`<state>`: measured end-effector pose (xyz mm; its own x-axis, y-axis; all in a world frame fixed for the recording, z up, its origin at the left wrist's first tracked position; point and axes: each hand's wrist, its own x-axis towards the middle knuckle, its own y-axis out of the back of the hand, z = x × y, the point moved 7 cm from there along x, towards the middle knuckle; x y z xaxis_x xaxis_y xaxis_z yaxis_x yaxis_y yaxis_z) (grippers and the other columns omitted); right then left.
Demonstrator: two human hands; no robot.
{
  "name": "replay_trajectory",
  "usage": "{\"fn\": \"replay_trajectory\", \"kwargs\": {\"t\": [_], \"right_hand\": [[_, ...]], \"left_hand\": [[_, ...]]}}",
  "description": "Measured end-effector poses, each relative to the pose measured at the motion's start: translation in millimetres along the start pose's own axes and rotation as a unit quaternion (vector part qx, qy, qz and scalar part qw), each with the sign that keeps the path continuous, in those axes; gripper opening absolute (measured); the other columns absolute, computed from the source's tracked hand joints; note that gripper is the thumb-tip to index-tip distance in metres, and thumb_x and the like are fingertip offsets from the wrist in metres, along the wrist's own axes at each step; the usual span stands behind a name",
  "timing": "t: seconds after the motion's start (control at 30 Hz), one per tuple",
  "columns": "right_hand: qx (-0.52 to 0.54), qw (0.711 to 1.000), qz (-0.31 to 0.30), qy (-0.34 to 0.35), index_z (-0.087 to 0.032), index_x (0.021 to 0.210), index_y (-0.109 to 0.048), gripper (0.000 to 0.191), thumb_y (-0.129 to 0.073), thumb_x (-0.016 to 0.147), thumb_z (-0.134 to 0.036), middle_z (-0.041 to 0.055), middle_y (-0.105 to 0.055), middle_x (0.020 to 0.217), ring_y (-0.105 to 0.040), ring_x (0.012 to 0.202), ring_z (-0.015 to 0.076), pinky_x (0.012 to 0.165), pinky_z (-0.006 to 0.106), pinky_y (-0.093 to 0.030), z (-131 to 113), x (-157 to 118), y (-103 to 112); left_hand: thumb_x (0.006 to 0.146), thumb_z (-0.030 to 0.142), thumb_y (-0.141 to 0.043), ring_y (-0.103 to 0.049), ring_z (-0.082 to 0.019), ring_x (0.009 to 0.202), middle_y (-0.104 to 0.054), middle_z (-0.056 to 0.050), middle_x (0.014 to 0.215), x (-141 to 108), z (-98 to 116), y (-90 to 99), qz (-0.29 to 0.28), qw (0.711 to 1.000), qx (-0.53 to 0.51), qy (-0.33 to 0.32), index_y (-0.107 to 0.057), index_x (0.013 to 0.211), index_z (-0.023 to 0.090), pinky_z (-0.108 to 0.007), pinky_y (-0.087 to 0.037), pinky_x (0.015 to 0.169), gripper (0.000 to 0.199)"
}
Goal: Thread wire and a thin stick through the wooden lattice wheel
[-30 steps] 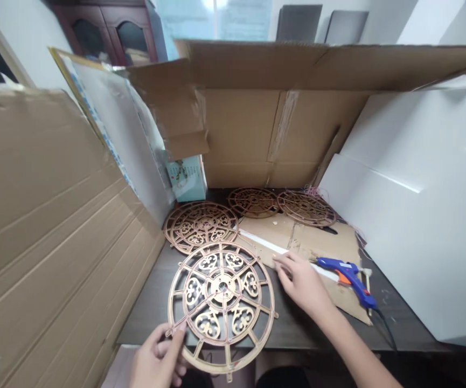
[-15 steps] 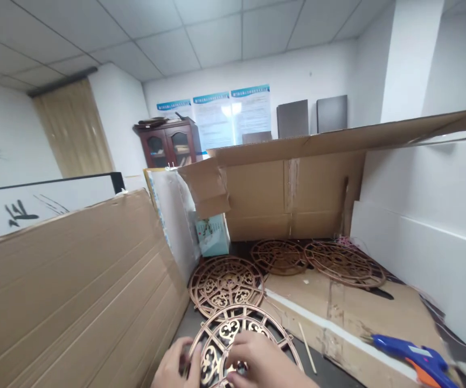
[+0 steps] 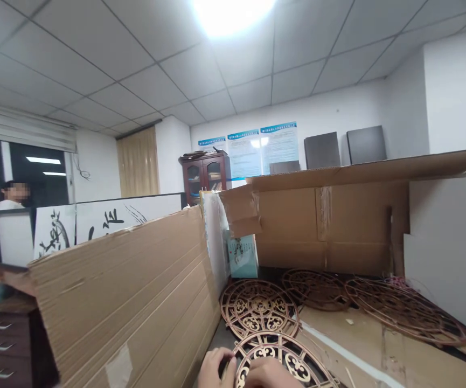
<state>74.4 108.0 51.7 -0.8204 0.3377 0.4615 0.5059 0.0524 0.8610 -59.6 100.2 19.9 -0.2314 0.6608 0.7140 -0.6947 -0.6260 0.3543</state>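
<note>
At the bottom edge of the head view lies a round openwork panel (image 3: pixel 283 345), brownish-pink with pale gold scroll ornaments, its lower part cut off. My left hand (image 3: pixel 217 369) grips its left rim, thumb and fingers curled around the edge. Over the panel's middle rests my right hand (image 3: pixel 271 373), its fingers bent downward; their tips are hidden, so what they pinch cannot be made out. Just behind, partly under the near panel, sits a second openwork panel (image 3: pixel 261 307). Two darker round panels lie farther back, one in the middle (image 3: pixel 315 290) and one on the right (image 3: pixel 406 311).
A cardboard wall (image 3: pixel 136 302) stands close on my left. Behind the panels is an upright cardboard sheet (image 3: pixel 289 215) with a light-blue box (image 3: pixel 243 257) at its left. Flat cardboard (image 3: pixel 362 334) with a white strip covers the right side. A person (image 3: pixel 12 196) is at far left.
My view has tilted up and turned left, so the scene sits lower and farther right. The person has come into view; the blue glue gun has left it. Both hands stay at the near panel.
</note>
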Motion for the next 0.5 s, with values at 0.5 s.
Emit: {"fn": "replay_trajectory", "kwargs": {"t": [0.5], "right_hand": [[-0.023,1.000,0.002,-0.009,-0.016,0.092,-0.081,0.016,-0.070,0.080,-0.018,0.0043,-0.077,0.083,-0.066,0.075,0.0136,0.075,0.021,-0.047,-18.8,-27.5,36.2]], "left_hand": [[0.081,0.052,-0.048,-0.068,-0.032,0.111,-0.076,-0.013,0.113,7.9,5.4,1.1,-0.068,0.996,-0.030,0.040,-0.076,0.102,0.021,-0.050,-0.049,0.105,0.047]]}}
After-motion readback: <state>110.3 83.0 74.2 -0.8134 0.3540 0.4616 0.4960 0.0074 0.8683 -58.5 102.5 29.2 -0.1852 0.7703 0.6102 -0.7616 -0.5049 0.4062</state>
